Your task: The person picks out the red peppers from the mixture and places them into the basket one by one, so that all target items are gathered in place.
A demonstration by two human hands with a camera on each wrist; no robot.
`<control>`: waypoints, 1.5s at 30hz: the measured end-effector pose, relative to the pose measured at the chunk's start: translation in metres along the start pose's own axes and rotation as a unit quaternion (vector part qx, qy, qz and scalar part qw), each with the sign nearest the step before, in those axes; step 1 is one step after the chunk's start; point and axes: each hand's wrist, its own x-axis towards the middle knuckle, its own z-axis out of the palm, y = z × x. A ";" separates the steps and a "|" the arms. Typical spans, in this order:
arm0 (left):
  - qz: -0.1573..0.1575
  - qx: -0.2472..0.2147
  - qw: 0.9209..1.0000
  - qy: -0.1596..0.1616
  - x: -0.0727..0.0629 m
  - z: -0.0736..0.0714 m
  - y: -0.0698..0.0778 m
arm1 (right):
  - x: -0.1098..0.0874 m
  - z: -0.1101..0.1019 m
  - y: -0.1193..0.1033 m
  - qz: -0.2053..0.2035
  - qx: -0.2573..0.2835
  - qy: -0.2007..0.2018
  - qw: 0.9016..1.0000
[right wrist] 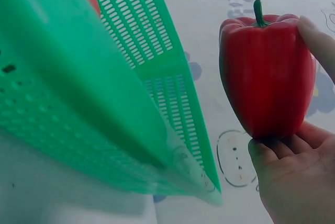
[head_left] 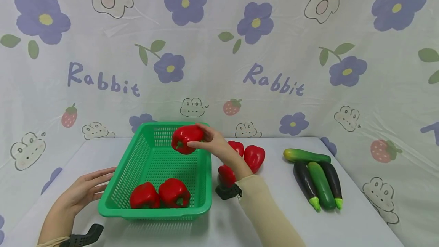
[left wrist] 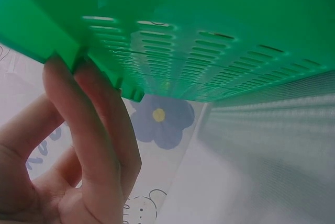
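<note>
A red bell pepper (head_left: 185, 140) is pinched between the thumb and fingers of my right hand (head_left: 217, 144), raised over the far right part of the green basket (head_left: 156, 212). The right wrist view shows this bell pepper (right wrist: 264, 77) with its green stem, thumb at the stem end and fingers under the bottom. Inside the basket, two red bell peppers (head_left: 174, 193) lie along the near wall. My left hand (head_left: 80, 190) is at the basket's left side; in the left wrist view its extended fingers (left wrist: 86, 124) touch the underside of the green rim (left wrist: 31, 30).
More red bell peppers (head_left: 254, 158) lie right of the basket, partly behind the right forearm. Farther right on the white table (head_left: 274, 186) are two eggplants (head_left: 304, 180) and two green cucumber-like vegetables (head_left: 321, 186). A printed cloth (head_left: 212, 48) hangs behind the table.
</note>
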 end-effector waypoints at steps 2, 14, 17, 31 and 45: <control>0.000 -0.001 1.000 -0.001 0.000 0.000 0.000 | 0.002 0.004 -0.001 0.003 0.002 -0.002 1.000; 0.003 -0.008 1.000 -0.012 0.001 -0.002 0.000 | 0.010 0.024 -0.001 0.026 -0.035 0.003 0.999; 0.004 -0.010 1.000 -0.011 0.001 -0.002 0.000 | 0.011 0.029 -0.003 0.042 -0.037 0.014 0.998; -0.002 -0.007 1.000 -0.003 0.001 -0.001 0.000 | 0.020 0.046 -0.004 0.112 -0.083 0.063 0.988; -0.002 -0.007 1.000 -0.008 0.000 0.000 0.001 | 0.027 0.057 0.001 0.169 -0.167 0.079 0.968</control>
